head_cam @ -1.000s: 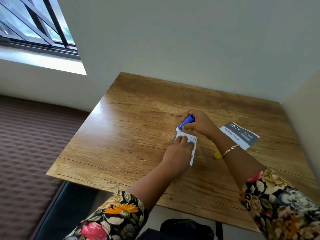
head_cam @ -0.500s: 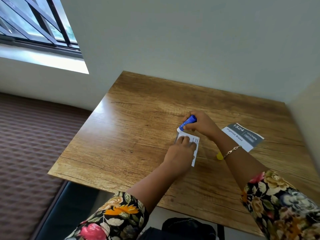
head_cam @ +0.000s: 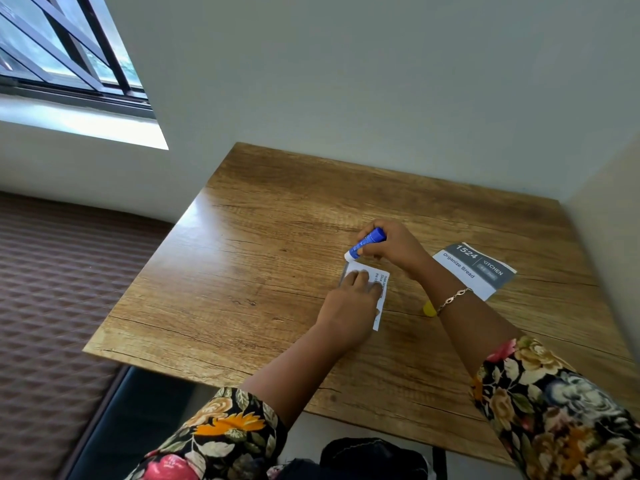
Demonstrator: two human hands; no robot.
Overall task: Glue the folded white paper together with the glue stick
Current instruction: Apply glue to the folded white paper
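Still | right hand (head_cam: 394,249) grips glue stick (head_cam: 367,244), tip unmoved on paper (head_cam: 382,277) corner; left hand (head_cam: 349,310) flat, pressing paper

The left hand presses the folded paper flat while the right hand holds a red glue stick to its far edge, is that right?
Not quite. The head view shows the glue stick is blue, not red. Otherwise yes: the left hand presses the folded paper flat while the right hand holds the stick to its far edge.
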